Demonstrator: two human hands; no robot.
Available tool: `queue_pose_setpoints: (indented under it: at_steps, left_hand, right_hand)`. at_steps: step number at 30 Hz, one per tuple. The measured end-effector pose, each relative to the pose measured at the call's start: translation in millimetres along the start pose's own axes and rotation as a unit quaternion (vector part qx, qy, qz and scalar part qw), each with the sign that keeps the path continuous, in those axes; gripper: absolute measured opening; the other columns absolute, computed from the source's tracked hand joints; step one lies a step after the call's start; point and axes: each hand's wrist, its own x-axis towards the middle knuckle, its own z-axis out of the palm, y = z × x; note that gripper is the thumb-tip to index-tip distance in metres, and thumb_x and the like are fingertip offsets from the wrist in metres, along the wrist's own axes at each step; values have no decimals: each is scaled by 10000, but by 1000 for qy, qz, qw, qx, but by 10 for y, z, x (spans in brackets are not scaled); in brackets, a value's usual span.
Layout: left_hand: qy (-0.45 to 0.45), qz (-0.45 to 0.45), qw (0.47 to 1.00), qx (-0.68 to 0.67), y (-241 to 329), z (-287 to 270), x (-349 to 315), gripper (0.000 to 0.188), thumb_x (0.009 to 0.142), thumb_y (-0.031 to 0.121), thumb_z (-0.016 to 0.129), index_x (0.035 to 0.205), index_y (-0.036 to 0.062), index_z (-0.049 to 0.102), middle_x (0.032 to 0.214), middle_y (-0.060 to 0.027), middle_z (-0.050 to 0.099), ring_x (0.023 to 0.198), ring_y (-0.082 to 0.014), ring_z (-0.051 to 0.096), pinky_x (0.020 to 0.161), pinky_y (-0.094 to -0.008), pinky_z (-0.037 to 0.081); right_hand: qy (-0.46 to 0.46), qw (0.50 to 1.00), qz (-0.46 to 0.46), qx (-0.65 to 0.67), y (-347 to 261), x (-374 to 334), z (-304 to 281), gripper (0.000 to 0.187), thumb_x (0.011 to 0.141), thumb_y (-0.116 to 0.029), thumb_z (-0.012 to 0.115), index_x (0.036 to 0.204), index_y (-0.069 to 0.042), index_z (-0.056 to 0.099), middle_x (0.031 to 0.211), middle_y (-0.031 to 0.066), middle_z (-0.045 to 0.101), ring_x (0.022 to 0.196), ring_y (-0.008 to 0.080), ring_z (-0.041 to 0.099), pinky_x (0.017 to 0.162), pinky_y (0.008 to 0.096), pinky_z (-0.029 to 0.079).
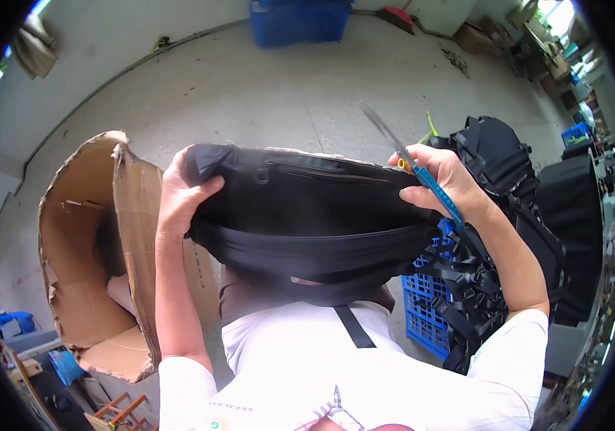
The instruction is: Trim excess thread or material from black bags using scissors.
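A black fabric bag [307, 194] is stretched between my hands in front of my lap, with a zipper across its upper panel and padded bands below. My left hand [180, 194] grips its left end, thumb on the front and fingers behind. My right hand [445, 179] pinches the right end. The same hand holds a blue-handled tool [438, 195] with a long thin metal blade pointing up and left; its exact kind I cannot make out. A small orange-yellow ring shape [403, 164] shows beside the fingers. The fingers behind the bag are hidden.
At my left stands a tall open cardboard box [138, 244] with ragged edges. On my right, black bags [494, 154] and tangled buckled straps [458, 287] pile over a blue plastic crate [422, 309]. A blue bin [300, 25] stands on the grey floor [264, 86] ahead.
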Motion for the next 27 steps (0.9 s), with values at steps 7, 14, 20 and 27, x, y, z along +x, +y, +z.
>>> queue_pose_setpoints:
  at_steps: [7, 14, 20, 27]
  left_hand:
    - [-35, 10, 996, -77, -79, 187, 166, 432, 630, 55, 741, 1011, 26, 542, 934, -37, 603, 878, -140, 565, 844, -269, 421]
    - [-45, 15, 995, -87, -84, 243, 196, 448, 626, 92, 754, 1012, 19, 539, 939, -41, 601, 878, -142, 563, 843, -266, 419]
    - [-52, 25, 996, -75, -106, 214, 198, 483, 612, 131, 776, 1016, 17, 536, 940, -44, 600, 876, -143, 561, 839, -269, 416]
    - [-46, 25, 995, -89, -119, 205, 184, 503, 603, 143, 787, 1021, 24, 533, 940, -39, 598, 884, -145, 556, 837, -267, 411]
  right_hand:
    - [52, 962, -51, -261, 180, -308, -325, 631, 655, -447, 728, 1037, 7, 512, 773, 46, 471, 661, 127, 456, 603, 252, 395]
    - [33, 886, -83, -456, 65, -425, -508, 750, 602, -598, 673, 1015, 5, 504, 820, 131, 527, 759, 275, 534, 702, 355, 454]
    - [1, 842, -140, -520, 56, -295, -529, 697, 632, -569, 656, 1001, 7, 524, 858, 160, 582, 840, 297, 574, 754, 365, 465]
    - [-11, 831, -156, -534, 79, -236, -524, 605, 692, -529, 630, 952, 8, 530, 761, 140, 592, 743, 291, 595, 690, 349, 478]
